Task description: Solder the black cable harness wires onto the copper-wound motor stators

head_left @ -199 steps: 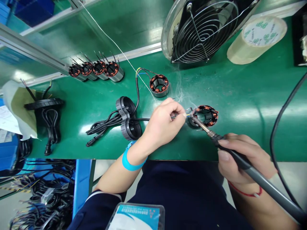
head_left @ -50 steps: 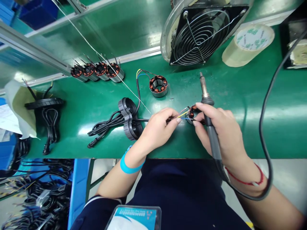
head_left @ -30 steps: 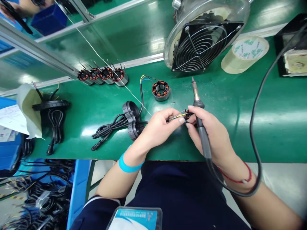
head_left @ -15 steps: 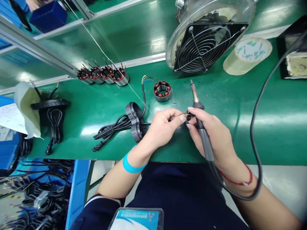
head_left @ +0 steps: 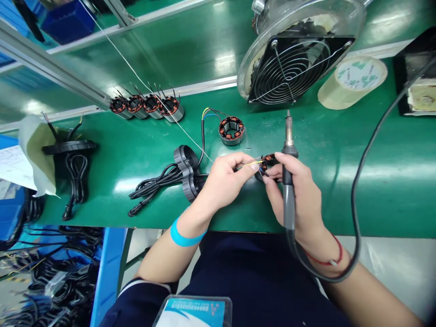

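Observation:
My left hand (head_left: 228, 179) pinches thin wires (head_left: 250, 164), a yellow one among them, at the side of a motor stator (head_left: 268, 160) with copper windings. A thin pale strand, seemingly solder wire (head_left: 184, 130), slants down towards this hand from the upper left. In my right hand (head_left: 306, 193) a soldering iron (head_left: 289, 200) is held with its tip pointing away from me, off the wires. Fingers of that same hand also grip the stator's edge. Beneath my left wrist lie black ring caps (head_left: 185, 159) on a coiled black cable (head_left: 163, 181).
Another stator (head_left: 231, 131) with wires joined lies beyond my hands. Several stators (head_left: 168, 109) stand in a row at the back left. A fan (head_left: 289, 68) and a tape roll (head_left: 354, 81) stand at the back right. Cables fill a blue bin (head_left: 109, 272) at lower left.
The soldering iron has swung more upright and its tip has shifted right. My right hand has turned, so more of the held stator shows. My left hand has moved slightly left.

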The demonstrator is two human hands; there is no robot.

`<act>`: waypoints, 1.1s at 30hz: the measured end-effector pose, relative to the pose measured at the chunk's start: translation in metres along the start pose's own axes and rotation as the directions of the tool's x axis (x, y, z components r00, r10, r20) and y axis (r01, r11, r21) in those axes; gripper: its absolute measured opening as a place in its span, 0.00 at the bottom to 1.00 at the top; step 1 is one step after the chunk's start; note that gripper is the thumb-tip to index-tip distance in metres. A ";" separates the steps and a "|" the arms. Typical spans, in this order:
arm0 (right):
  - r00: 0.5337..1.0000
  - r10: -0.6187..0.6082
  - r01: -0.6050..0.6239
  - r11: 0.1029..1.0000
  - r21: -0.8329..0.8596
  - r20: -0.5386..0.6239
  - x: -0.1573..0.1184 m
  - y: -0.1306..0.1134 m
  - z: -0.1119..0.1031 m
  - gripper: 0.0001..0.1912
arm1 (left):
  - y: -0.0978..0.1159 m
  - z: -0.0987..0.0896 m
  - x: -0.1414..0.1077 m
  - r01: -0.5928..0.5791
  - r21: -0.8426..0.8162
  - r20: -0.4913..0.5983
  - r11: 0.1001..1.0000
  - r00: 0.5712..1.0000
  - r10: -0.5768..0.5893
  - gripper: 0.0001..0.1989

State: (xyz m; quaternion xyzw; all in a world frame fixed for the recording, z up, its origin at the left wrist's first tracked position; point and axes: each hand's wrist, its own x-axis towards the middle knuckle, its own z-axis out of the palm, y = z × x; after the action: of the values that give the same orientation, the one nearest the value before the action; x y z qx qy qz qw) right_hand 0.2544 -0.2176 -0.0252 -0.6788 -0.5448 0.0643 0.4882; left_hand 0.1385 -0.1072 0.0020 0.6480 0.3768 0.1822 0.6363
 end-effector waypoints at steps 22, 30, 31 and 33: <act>0.952 0.019 -0.035 0.998 0.047 0.306 0.037 0.023 -0.009 0.19 | -0.007 -0.005 -0.003 -0.057 0.009 -0.063 0.998 0.996 0.058 0.09; 0.886 0.144 -0.374 0.784 0.495 0.441 0.031 0.023 -0.012 0.21 | -0.005 -0.007 -0.006 -0.077 0.006 -0.012 0.997 0.997 0.077 0.09; 0.879 0.129 -0.383 0.764 0.519 0.459 0.032 0.023 -0.013 0.21 | -0.005 -0.008 -0.006 -0.104 0.019 -0.001 0.994 0.995 0.104 0.09; 0.865 0.084 -0.369 0.774 0.514 0.494 0.035 0.021 -0.015 0.21 | -0.005 -0.010 -0.007 -0.174 0.060 0.010 0.983 0.985 0.174 0.09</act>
State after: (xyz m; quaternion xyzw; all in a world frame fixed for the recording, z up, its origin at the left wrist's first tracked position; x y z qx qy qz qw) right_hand 0.2923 -0.1973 -0.0174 -0.5205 -0.5051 0.4443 0.5259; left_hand 0.1258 -0.1053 0.0005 0.6979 0.3226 0.2243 0.5988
